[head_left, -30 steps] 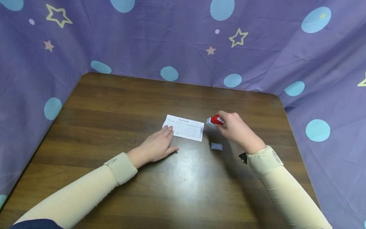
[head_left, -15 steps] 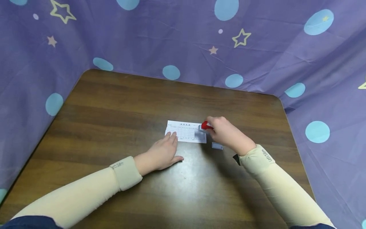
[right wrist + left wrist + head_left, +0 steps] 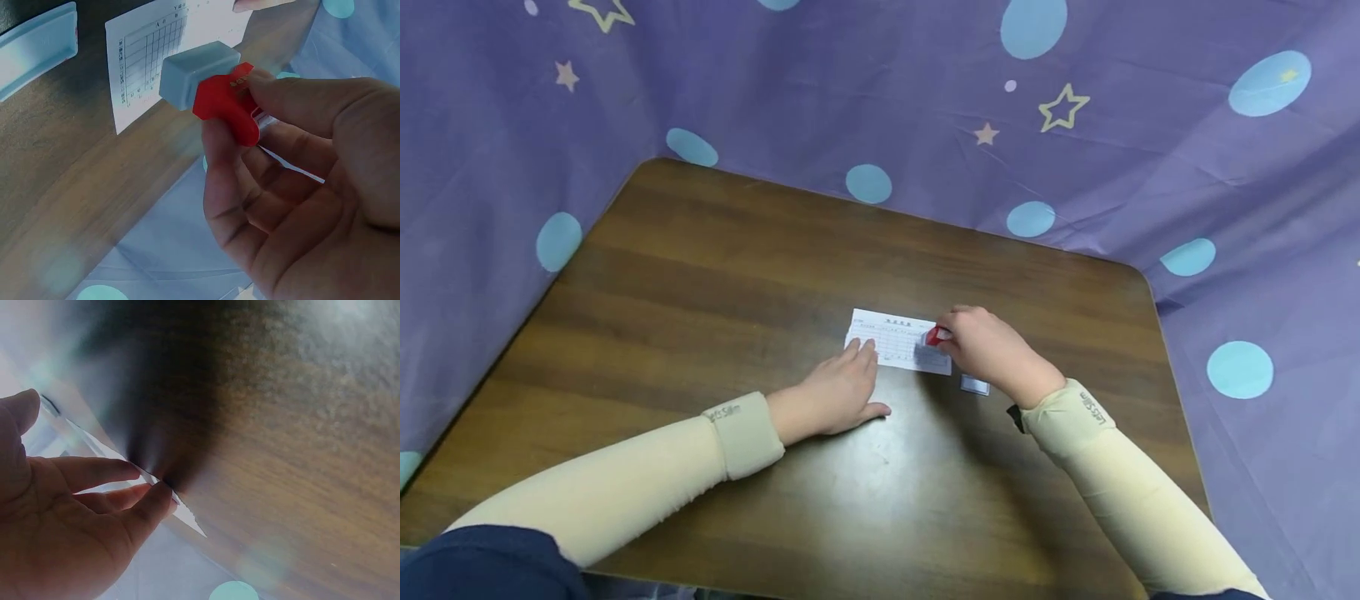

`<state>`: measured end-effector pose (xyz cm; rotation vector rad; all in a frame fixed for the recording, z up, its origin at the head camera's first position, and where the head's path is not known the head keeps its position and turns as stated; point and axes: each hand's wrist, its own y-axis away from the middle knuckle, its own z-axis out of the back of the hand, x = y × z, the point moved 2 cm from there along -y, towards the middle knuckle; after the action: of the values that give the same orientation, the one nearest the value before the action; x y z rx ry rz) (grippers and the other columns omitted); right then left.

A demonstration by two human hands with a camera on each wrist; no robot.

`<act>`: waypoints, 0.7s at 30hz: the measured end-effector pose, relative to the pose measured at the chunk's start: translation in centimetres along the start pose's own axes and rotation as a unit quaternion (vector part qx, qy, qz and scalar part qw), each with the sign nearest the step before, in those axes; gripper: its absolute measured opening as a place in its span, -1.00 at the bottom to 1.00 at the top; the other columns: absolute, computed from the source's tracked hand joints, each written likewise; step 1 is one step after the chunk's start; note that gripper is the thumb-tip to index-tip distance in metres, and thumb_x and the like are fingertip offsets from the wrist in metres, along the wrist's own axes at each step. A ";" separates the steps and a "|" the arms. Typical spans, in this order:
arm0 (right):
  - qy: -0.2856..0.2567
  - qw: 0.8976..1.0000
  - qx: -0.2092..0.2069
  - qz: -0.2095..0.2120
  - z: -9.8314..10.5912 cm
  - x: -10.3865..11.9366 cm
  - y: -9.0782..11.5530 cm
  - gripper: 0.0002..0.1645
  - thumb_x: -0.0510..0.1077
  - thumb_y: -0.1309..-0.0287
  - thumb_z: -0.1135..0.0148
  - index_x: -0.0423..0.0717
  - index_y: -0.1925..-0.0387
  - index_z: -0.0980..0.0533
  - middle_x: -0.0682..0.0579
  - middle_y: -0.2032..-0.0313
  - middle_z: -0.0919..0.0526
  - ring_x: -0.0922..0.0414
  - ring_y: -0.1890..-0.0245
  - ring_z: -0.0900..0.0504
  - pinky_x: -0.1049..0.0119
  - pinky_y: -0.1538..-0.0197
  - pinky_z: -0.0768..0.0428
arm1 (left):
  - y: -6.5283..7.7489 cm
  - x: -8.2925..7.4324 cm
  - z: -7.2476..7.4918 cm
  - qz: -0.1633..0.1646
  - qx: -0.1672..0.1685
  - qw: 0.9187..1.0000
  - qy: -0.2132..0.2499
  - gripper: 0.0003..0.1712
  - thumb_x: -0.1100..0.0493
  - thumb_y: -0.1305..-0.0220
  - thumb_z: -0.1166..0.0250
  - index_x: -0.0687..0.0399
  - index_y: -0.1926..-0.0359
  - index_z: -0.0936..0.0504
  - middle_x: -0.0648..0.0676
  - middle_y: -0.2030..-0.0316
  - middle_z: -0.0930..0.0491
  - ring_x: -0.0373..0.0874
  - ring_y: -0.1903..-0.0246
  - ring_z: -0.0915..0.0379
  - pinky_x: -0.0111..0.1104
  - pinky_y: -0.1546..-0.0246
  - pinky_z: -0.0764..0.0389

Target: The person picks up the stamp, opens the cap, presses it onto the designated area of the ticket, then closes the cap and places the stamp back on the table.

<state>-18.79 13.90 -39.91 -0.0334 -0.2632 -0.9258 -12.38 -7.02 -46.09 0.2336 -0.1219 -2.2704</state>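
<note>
Your right hand [image 3: 992, 346] pinches the red stamp [image 3: 225, 103], its block [image 3: 187, 78] beyond the fingertips [image 3: 220, 140], over the slip [image 3: 891, 337] where your left hand [image 3: 838, 392] rests extended fingers [image 3: 860, 356]. You seem to be aiming; pressing likely wants it level.

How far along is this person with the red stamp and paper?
Looks done: the paper is placed, left grip on it; what looks like a cover lies off, on the table. In hand: the right grip holds the red stamp over the paper's right end; contact is unclear. Probably left: finishing the stamping, as no mark is discernible, and refitting the cover.
</note>
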 end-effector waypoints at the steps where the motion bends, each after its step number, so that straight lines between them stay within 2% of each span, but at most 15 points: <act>1: -0.004 1.000 -0.002 0.001 -0.1 -0.1 0.0 -0.93 -0.28 -0.20 -0.43 -0.18 0.28 -0.67 0.06 0.40 -0.58 0.10 0.40 -0.56 0.18 0.27 -0.58 | -0.1 0.0 0.0 -0.002 -0.002 1.000 -0.001 -0.01 -0.34 -0.45 -0.13 0.60 -0.32 -0.37 0.51 -0.37 -0.25 0.41 -0.36 -0.18 -0.01 -0.32 -0.31; 7: -0.039 0.999 -0.017 -0.004 -0.3 -0.5 -0.1 -0.92 -0.28 -0.17 -0.46 -0.16 0.32 -0.66 0.09 0.46 -0.62 0.14 0.49 -0.56 0.21 0.33 -0.58 | -0.7 0.1 -0.1 -0.006 -0.001 1.000 -0.006 -0.01 -0.34 -0.44 -0.14 0.59 -0.31 -0.38 0.50 -0.37 -0.24 0.41 -0.35 -0.18 0.00 -0.29 -0.35; 12: -0.045 0.999 -0.018 -0.019 -0.4 -0.8 -0.4 -0.92 -0.28 -0.17 -0.46 -0.18 0.30 -0.67 0.07 0.45 -0.63 0.13 0.47 -0.56 0.21 0.32 -0.59 | -1.0 0.1 0.0 -0.005 0.003 1.000 -0.002 -0.01 -0.34 -0.44 -0.12 0.58 -0.32 -0.38 0.50 -0.38 -0.23 0.40 -0.36 -0.17 0.01 -0.28 -0.36; 21: -0.035 0.999 -0.010 -0.009 -1.4 -0.7 -1.0 -0.87 -0.29 -0.13 -0.48 -0.18 0.39 -0.62 0.07 0.51 -0.58 0.13 0.52 -0.54 0.23 0.37 -0.57 | -0.2 0.4 -0.1 0.012 0.010 0.999 0.034 -0.01 -0.31 -0.44 -0.16 0.58 -0.36 -0.32 0.49 -0.40 -0.19 0.41 -0.39 -0.11 0.05 -0.30 -0.33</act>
<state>-19.69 13.67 -41.55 -0.0823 -0.3184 -0.9469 -12.80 -7.22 -46.33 0.3181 -0.1116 -2.2351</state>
